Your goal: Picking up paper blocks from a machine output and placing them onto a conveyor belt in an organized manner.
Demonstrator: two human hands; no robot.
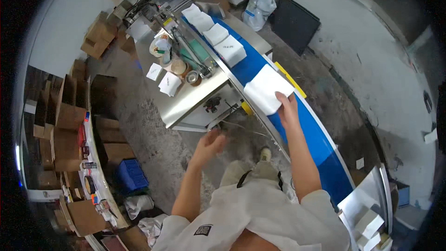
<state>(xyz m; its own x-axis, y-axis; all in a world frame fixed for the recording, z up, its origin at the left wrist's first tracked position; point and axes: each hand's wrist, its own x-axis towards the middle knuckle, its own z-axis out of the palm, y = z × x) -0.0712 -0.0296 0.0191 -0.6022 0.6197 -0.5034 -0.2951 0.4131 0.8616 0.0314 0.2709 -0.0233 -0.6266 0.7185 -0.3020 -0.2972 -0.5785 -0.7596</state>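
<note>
On the blue conveyor belt [304, 123] lies a large white packet [268, 88], tilted a little across the belt. My right hand [288, 108] grips its near right corner, the fingers partly hidden by the packet. Farther up the belt, several white packets [231, 50] sit in a row, some with dark print. My left hand [209, 147] hangs over the floor left of the belt, slightly blurred, with loosely bent fingers apart and nothing visible in them.
Left of the belt stands a metal worktable [183, 104] with jars, a tub and small white packets [169, 84]. White packets lie in a metal tray [367, 221] at the belt's near end. Cardboard boxes [67, 146] and a blue crate [132, 175] stand at left.
</note>
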